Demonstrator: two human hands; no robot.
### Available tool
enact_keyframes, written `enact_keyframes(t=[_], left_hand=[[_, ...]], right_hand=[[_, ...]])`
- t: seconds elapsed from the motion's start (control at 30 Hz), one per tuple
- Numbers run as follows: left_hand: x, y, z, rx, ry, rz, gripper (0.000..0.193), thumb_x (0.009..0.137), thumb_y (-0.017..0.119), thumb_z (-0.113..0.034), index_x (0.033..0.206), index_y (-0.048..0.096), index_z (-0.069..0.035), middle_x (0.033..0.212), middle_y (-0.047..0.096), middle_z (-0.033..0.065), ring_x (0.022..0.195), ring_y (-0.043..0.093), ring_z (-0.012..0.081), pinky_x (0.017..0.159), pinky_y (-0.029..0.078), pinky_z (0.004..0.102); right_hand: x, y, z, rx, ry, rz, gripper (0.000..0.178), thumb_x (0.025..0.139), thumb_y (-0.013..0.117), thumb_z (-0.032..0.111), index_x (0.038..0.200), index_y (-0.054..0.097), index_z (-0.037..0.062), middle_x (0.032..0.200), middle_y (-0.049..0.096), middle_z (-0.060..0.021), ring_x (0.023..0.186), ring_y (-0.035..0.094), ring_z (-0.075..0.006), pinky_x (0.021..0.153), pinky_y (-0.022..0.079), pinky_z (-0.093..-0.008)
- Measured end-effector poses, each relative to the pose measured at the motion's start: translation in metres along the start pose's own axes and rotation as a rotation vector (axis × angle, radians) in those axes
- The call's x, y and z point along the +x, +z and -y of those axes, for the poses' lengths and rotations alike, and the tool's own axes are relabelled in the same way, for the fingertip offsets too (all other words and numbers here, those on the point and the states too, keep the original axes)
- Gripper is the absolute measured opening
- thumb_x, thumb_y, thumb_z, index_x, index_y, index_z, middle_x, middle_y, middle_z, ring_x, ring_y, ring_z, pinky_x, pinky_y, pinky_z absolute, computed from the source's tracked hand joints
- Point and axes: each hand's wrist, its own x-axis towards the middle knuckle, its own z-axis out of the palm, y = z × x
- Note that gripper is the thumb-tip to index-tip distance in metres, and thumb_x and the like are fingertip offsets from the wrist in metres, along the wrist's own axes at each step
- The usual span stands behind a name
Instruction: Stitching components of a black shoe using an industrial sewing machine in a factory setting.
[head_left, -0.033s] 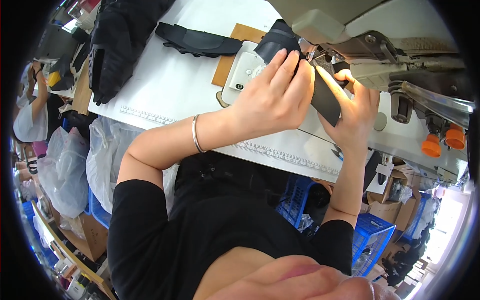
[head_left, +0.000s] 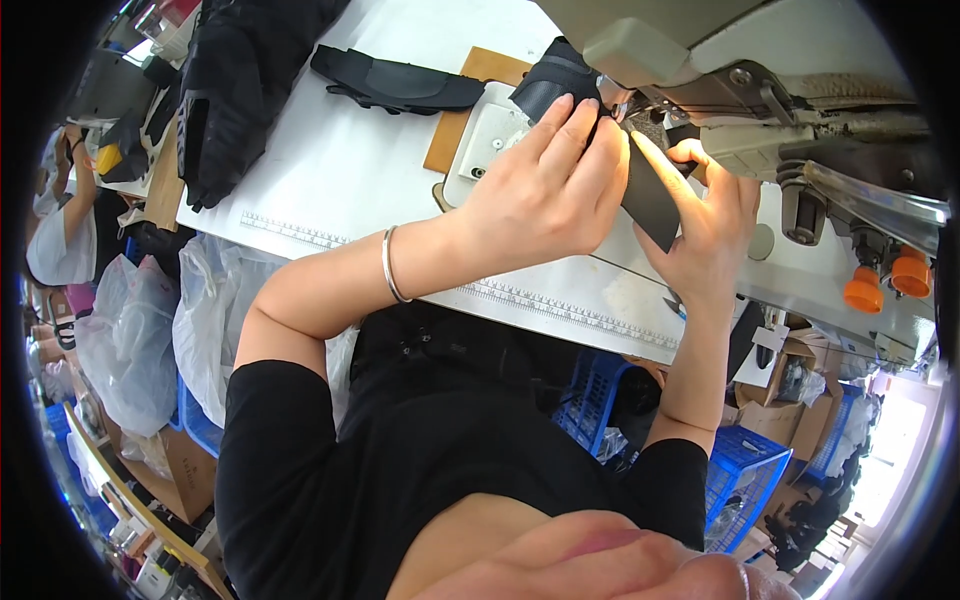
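Under the head of a sewing machine (head_left: 660,60) lies a black fabric piece (head_left: 552,78), running from beyond my left fingertips toward my right hand. My left hand (head_left: 555,190) presses on it close to the needle area, fingers bent together and thumb hidden. On the near side, a flat dark flap (head_left: 652,205) of the work hangs between my hands. My right hand (head_left: 705,215) grips that flap, index finger stretched along it toward the needle and thumb below. The needle itself is hard to make out behind my fingers.
A black padded strap (head_left: 400,85) lies on the white table (head_left: 330,160), left of a brown board (head_left: 447,140). Black bags (head_left: 235,90) fill the far left. Printed rulers (head_left: 570,310) edge the front. Orange knobs (head_left: 863,290) hang at right; blue crates (head_left: 745,470) stand below.
The black fabric piece and my left fingertips have shifted very slightly away from me. My right hand looks the same.
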Motion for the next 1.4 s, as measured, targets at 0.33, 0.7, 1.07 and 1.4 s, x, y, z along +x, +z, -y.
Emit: enact_keyframes(t=[0.33,0.7,1.07,1.4], left_hand=[[0.004,-0.001,0.019,-0.213,0.007,0.001,0.030,0.070,0.070,-0.005,0.099,0.071,0.004,0.104,0.067,0.0140,0.102,0.070,0.0295,0.095,0.060,0.0433],[-0.001,-0.003,0.025,-0.240,0.010,-0.008,0.034,0.070,0.069,-0.006,0.103,0.071,0.002,0.108,0.068,0.0138,0.103,0.069,0.0299,0.095,0.060,0.0423],[-0.003,-0.001,0.032,-0.306,0.030,-0.039,0.036,0.066,0.070,-0.004,0.101,0.072,0.003,0.105,0.070,0.0136,0.103,0.071,0.0314,0.090,0.061,0.0412],[-0.008,0.008,0.026,-0.461,-0.165,-0.149,0.025,0.070,0.080,0.001,0.095,0.075,0.000,0.099,0.076,0.0122,0.099,0.075,0.0314,0.090,0.061,0.0414]], right_hand=[[-0.002,-0.002,0.004,0.114,0.132,0.097,0.063,0.070,0.082,0.014,0.131,0.072,0.0249,0.105,0.060,-0.0015,0.094,0.059,-0.0215,0.081,0.049,-0.0364],[-0.010,0.013,0.010,0.493,0.210,0.060,0.050,0.086,0.073,0.005,0.135,0.069,0.0136,0.074,0.062,-0.0082,0.067,0.059,-0.0252,0.067,0.048,-0.0367],[-0.022,0.022,0.028,0.606,0.383,-0.037,0.047,0.085,0.077,0.002,0.131,0.072,0.0126,0.084,0.071,-0.0087,0.070,0.062,-0.0173,0.069,0.050,-0.0318],[-0.065,0.035,0.056,1.167,0.689,-0.174,0.039,0.089,0.075,-0.001,0.127,0.071,0.0016,0.120,0.074,-0.0067,0.092,0.066,-0.0086,0.076,0.052,-0.0218]])
